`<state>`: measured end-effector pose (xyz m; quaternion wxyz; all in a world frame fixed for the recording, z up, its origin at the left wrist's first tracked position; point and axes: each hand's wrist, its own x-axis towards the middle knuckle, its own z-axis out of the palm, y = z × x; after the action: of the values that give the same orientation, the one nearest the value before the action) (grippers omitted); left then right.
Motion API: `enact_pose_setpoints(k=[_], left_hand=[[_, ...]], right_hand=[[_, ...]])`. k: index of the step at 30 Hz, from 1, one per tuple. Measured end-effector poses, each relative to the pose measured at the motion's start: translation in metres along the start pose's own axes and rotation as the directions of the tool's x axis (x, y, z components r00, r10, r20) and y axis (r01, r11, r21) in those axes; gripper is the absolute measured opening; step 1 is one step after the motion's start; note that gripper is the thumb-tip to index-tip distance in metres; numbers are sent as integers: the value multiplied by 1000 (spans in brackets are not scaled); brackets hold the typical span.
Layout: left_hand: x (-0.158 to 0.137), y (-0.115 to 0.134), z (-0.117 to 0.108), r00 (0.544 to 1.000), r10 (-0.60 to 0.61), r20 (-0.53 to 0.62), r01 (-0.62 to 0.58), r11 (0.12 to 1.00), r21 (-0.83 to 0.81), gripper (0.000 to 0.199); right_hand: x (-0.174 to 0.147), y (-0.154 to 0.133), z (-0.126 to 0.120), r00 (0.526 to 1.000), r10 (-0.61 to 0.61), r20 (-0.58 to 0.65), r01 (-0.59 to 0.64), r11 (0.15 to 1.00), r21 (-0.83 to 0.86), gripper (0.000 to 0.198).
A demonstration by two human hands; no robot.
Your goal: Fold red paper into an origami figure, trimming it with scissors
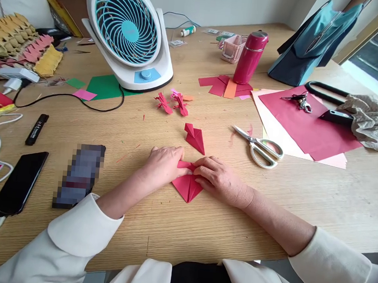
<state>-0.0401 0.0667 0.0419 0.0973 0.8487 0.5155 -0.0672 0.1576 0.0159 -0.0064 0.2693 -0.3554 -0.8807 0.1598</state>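
On the wooden table, a red folded paper (188, 193) lies in front of me with its lower corner pointing at my body. My left hand (162, 165) grips its upper left part, the thumb laid across it. Closed fingers of my right hand (219, 178) press on the paper's right side and touch its middle crease. The paper's upper part is partly hidden by both hands. Just beyond the fingers sits another folded red paper piece (196, 140), pointed at one end. Farther back are two small red paper figures, a left one (163, 103) and a right one (180, 104).
Scissors (263, 148) lie to the right, near red sheets (301, 128) holding keys (300, 100). A fan (128, 32), a red bottle (250, 57) and a teal bag (314, 46) stand behind. Phones (17, 184), a marker (36, 129) and cables occupy the left.
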Motion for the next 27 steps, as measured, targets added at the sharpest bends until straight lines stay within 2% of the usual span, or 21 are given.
enact_pose_setpoints(k=[6,10,14,17,20,23,25,27], left_hand=[[0,2,2,995,11,-96,-11,1000,2,18],[-6,5,1,988,28,-151,-31,999,-19,15],[-15,-1,0,976,59,-208,-66,998,-25,10],[-23,-9,1,975,3,-222,-34,990,-135,5],[-28,-18,6,954,-108,-279,2,934,-357,25],[-31,-19,16,914,-221,-340,-17,818,-575,49],[-32,-16,24,906,-269,-326,-23,738,-674,61],[-32,-10,30,902,-309,-302,1,701,-713,62]], right_hand=[[-1,1,2,1000,-3,-5,3,998,-58,25],[0,1,5,1000,2,-8,-3,995,-101,27],[3,-2,5,999,0,47,10,977,-212,25],[6,-5,3,995,-11,97,37,961,-274,24],[7,-5,2,994,-1,112,33,956,-291,25],[6,-4,2,994,2,110,29,958,-284,25],[5,-4,2,994,4,109,26,961,-277,24],[5,-4,2,994,13,111,18,962,-274,23]])
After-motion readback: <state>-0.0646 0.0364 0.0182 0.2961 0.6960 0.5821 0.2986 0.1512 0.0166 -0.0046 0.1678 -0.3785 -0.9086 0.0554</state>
